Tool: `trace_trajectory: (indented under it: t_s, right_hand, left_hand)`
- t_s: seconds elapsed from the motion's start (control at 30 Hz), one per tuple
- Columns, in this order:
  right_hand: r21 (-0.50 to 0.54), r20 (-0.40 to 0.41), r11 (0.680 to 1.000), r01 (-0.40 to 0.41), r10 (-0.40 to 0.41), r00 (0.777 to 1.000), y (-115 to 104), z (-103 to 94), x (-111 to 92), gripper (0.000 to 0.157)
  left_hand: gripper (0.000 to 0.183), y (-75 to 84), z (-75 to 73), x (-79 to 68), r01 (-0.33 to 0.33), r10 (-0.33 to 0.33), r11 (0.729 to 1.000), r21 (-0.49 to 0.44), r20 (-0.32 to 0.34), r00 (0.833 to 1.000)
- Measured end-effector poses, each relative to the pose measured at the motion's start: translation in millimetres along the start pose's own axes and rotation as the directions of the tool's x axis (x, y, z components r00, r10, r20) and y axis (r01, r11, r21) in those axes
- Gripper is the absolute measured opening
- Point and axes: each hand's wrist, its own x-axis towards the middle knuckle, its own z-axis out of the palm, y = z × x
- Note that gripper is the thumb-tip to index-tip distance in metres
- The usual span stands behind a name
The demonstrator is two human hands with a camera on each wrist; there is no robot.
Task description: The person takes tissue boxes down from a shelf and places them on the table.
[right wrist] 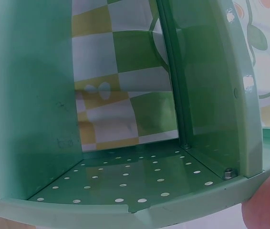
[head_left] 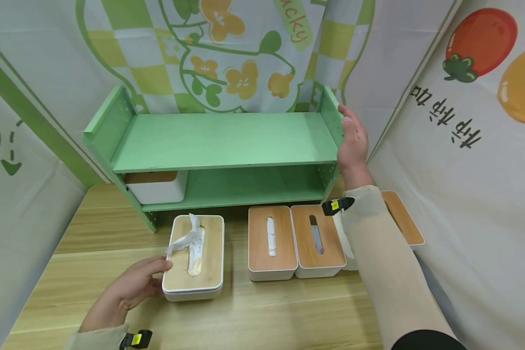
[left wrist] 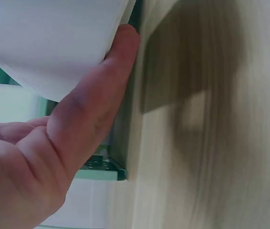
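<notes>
My left hand [head_left: 135, 287] grips the left long side of a white tissue box [head_left: 184, 265], thumb at the edge of its wooden lid. A crumpled tissue [head_left: 194, 240] sticks out of the slot. Close up in the left wrist view, one finger of the left hand [left wrist: 73, 129] lies along the lower edge of the white box wall [left wrist: 54, 43]. My right hand [head_left: 353, 143] rests against the outer side of the green shelf's [head_left: 227, 138] right panel, fingers extended. Only a bit of the right hand [right wrist: 268, 202] shows beside the shelf edge in the right wrist view.
A white box with a wooden lid [head_left: 155, 187] sits at the left of the lower shelf level. Two more tissue boxes [head_left: 260, 265] [head_left: 306, 260] stand side by side before the shelf. Another wooden-lidded box [head_left: 404, 218] is partly behind my right forearm. Printed curtains surround the wooden table [head_left: 87, 233].
</notes>
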Motion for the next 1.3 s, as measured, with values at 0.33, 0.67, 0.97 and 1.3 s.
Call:
trace_trajectory:
  t_s: [0.33,0.67,0.97,1.3]
  right_hand:
    - [0.008,0.003,1.000,-0.007,0.007,1.000,1,0.2,1,0.047]
    - [-0.004,-0.001,1.000,-0.013,0.013,1.000,1,0.7,0,0.047]
    - [-0.007,0.004,1.000,-0.016,0.016,1.000,-1,-0.8,-1,0.047]
    - [0.000,-0.006,1.000,-0.016,0.016,1.000,-1,-0.1,-1,0.046]
  left_hand:
    - [0.044,-12.1,-4.1,10.3,0.044,-0.049,0.996,-0.080,-0.056,0.997]
    - [0.065,0.9,-10.7,8.0,0.028,-0.031,0.999,-0.033,-0.094,0.995]
    - [0.067,12.0,-10.1,5.6,0.072,-0.068,0.997,0.028,-0.125,0.990]
    - [0.066,11.0,-1.7,13.5,0.044,-0.048,0.998,-0.047,-0.091,0.995]
